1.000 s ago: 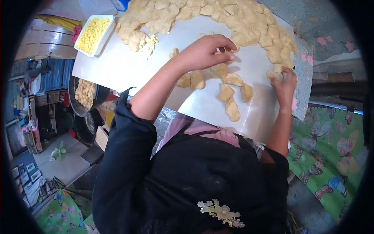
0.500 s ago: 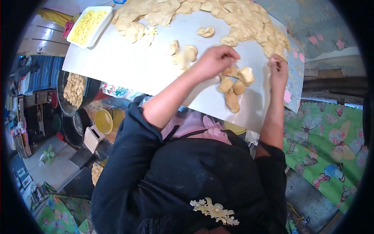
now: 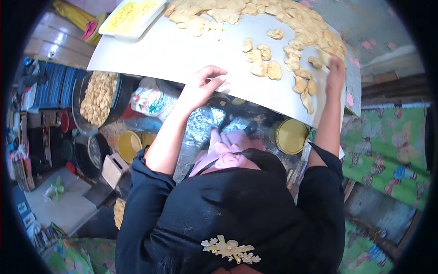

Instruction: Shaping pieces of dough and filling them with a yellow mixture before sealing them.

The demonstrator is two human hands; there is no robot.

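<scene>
Our left grip (image 3: 204, 85) hangs loosely open; our right grip (image 3: 336, 75) blurs beside a dough piece (image 3: 315, 62), and we cannot tell whether it holds anything.
Across our desk (image 3: 169, 55), a white tray (image 3: 147, 23) of yellow bits (image 3: 130, 17) sits far left, loose dough pieces (image 3: 258, 68) lie between our grips, and flattened dough (image 3: 305, 26) curves along the far side to the right.

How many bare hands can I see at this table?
2: the left hand at the near edge of the table, and the right hand by a dough piece toward its right end. Others may be out of view.
</scene>
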